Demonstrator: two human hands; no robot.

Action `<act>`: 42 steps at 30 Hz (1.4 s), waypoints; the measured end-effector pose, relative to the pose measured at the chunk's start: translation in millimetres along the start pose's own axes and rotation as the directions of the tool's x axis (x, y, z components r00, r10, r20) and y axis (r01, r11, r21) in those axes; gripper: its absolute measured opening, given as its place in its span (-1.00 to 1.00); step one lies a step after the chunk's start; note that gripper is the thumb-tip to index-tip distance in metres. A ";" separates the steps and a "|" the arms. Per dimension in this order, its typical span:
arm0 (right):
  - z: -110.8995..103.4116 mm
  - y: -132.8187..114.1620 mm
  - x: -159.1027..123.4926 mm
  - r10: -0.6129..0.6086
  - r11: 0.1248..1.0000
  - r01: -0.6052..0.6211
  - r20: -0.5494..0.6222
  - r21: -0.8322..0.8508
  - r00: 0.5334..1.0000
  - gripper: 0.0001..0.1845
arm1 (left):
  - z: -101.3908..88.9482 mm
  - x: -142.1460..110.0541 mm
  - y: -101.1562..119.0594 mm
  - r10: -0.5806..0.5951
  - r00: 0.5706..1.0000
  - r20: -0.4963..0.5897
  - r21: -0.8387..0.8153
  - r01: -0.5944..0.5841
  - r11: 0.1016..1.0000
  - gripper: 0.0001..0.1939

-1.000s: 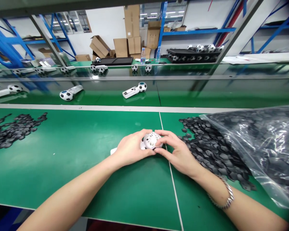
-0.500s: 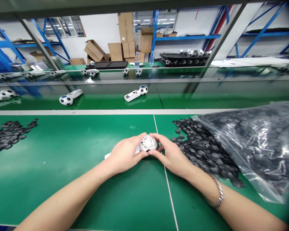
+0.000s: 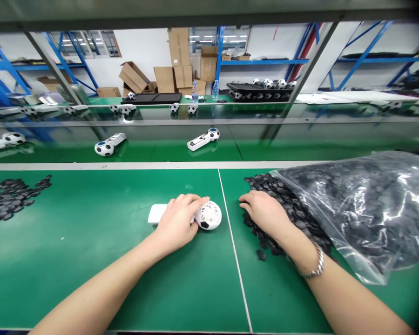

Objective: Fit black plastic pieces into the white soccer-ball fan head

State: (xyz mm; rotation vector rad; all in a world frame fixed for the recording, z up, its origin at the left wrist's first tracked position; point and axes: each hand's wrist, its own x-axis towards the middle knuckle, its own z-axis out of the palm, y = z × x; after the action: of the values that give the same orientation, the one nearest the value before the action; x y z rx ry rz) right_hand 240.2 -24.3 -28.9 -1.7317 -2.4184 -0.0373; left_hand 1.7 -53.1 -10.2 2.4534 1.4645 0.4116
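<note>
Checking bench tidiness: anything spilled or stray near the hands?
Yes. Black pieces have spilled from the open plastic bag onto the green mat; the right hand rests on them. One stray piece lies apart from the pile.

A green bench (image 3: 73,242) fills the foreground, split by a white seam (image 3: 230,232). Behind it a glossy green belt (image 3: 282,144) is bounded by a grey rail (image 3: 125,165). A grey frame (image 3: 195,11) spans the top. Blue racks (image 3: 363,58) are set along a white wall (image 3: 143,46), against which cardboard boxes (image 3: 178,60) are stacked. Ceiling strip lights are reflected in windows (image 3: 87,41).
</note>
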 end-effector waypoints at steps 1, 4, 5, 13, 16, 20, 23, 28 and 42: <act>-0.1 -3.7 -0.8 0.012 0.999 -0.011 0.019 -0.053 1.000 -0.82 | -0.4 -0.2 -1.6 0.005 1.000 -0.005 0.015 -0.005 1.000 -0.38; -2.4 -12.6 -2.8 0.051 0.981 -0.038 0.065 -0.192 0.997 -0.80 | 0.2 -0.9 -7.4 0.016 1.000 -0.018 0.020 -0.015 1.000 -0.35; -3.5 -14.4 -3.5 0.060 0.973 -0.042 0.075 -0.228 0.995 -0.81 | 0.9 -1.3 -9.0 0.023 1.000 -0.021 0.016 -0.022 1.000 -0.35; -14.9 -28.8 -7.1 0.014 0.941 0.052 0.190 -0.335 0.982 -0.79 | 4.3 -2.6 -10.6 0.050 0.998 -0.041 0.026 -0.049 0.998 -0.35; -13.3 -23.8 -6.5 0.005 0.950 0.047 0.165 -0.309 0.986 -0.75 | 3.8 -2.7 -11.3 0.062 0.997 -0.035 0.036 -0.061 0.998 -0.35; -7.3 -13.7 -5.4 -0.017 1.000 0.017 -0.016 -0.010 1.000 -0.73 | 3.2 -2.6 -13.1 0.075 0.997 -0.018 0.040 -0.075 0.996 -0.36; -8.9 -20.4 -7.6 -0.015 0.886 0.063 -0.106 0.460 0.994 -0.85 | 3.3 -1.9 -14.4 0.076 0.997 -0.020 0.037 -0.076 0.996 -0.35; -15.2 -41.5 -12.7 -0.055 0.591 0.148 -0.143 0.793 0.988 -0.91 | 0.7 -2.6 -14.1 0.094 0.995 0.025 -0.003 -0.094 0.996 -0.34; -10.7 -55.0 -17.0 -0.250 0.623 0.193 -0.040 0.758 0.967 -0.89 | 6.5 -3.4 -4.1 0.006 0.999 -0.031 -0.090 -0.009 0.996 -0.29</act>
State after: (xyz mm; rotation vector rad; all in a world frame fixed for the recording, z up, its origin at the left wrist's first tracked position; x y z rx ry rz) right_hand 195.0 -59.4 -16.7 -1.0374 -2.1609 0.8975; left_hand -0.8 -54.7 -18.0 2.3932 1.4165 0.5079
